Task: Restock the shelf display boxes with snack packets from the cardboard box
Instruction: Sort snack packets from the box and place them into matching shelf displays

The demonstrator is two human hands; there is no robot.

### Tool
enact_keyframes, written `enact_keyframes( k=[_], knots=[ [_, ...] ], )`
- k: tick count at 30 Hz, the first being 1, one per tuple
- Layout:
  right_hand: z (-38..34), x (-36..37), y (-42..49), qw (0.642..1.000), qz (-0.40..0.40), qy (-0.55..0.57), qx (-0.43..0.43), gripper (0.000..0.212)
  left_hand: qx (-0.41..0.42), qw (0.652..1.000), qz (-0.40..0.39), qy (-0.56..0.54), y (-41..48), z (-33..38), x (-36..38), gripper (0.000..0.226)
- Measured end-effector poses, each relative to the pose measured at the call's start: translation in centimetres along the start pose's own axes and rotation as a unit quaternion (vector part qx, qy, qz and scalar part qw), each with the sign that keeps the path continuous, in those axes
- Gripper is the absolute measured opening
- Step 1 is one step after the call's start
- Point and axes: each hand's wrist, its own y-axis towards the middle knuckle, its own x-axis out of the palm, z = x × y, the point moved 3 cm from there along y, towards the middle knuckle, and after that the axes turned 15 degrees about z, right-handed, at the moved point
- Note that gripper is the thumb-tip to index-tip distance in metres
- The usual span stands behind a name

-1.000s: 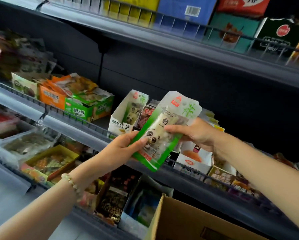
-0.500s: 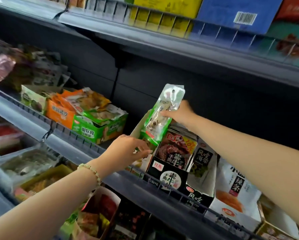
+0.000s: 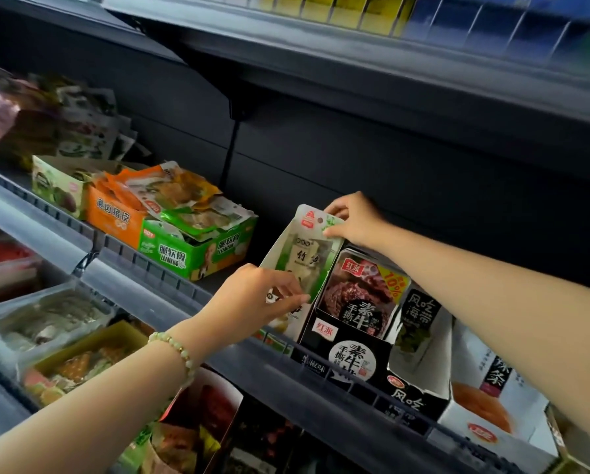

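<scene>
A green-and-white bamboo-shoot snack packet (image 3: pixel 309 248) stands upright inside a white display box (image 3: pixel 277 249) on the middle shelf. My right hand (image 3: pixel 355 218) pinches the packet's top edge. My left hand (image 3: pixel 259 295) holds the front of the white display box, with its fingertips at the packet's lower part. The cardboard box is out of view.
Right of the white box stand a black display box (image 3: pixel 341 350) of dark packets, another black-and-white box (image 3: pixel 420 323) and a white box (image 3: pixel 485 415). Green (image 3: pixel 191 254) and orange (image 3: pixel 112 218) boxes sit to the left. The shelf rail (image 3: pixel 170 278) runs along the front; another shelf overhangs above.
My right hand has carried the packet from in front of the shelf down into the white display box. My left hand moved from the packet to the box front. The view shifted up and left.
</scene>
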Motion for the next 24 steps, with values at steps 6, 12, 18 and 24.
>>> enact_keyframes(
  k=[6,12,18,24],
  knots=[
    [-0.4,-1.7,-1.7,0.997,0.043,0.006,-0.063,0.026,0.016,0.998,0.017,0.058,-0.7,0.9,0.1,0.027],
    [-1.0,-6.6,-9.1,0.992,-0.012,-0.007,-0.125,0.044,-0.015,0.999,0.031,0.037,-4.1,4.2,-0.4,0.065],
    [2.6,-12.1,-19.7,0.988,-0.097,-0.053,-0.109,0.051,-0.076,0.994,-0.077,-0.022,-11.1,10.6,0.4,0.051],
    [7.0,-14.3,-32.3,0.982,-0.171,-0.056,-0.053,0.047,-0.102,0.973,-0.205,0.003,-18.8,15.1,2.7,0.06]
  ],
)
